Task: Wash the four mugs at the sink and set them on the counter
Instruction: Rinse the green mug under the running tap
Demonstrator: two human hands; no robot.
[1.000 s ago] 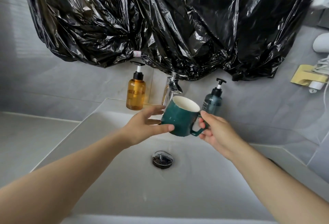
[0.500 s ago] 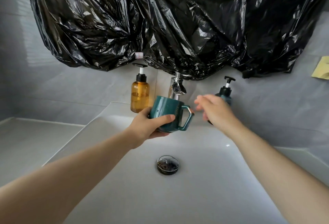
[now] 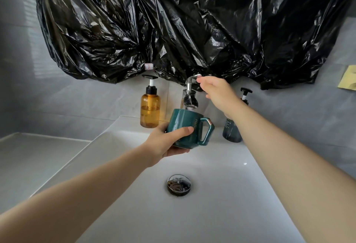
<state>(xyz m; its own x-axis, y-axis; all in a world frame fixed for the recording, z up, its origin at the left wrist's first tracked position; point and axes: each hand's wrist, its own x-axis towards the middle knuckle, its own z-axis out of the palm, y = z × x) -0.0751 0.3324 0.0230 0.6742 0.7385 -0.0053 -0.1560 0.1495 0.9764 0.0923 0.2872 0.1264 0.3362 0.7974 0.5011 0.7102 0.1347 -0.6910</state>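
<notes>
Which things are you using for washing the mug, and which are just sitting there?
In use: dark green ceramic mug, gripped by left hand; chrome tap, touched by right hand; white sink basin.
Just there: amber pump bottle; dark blue pump bottle; black plastic sheet.
</notes>
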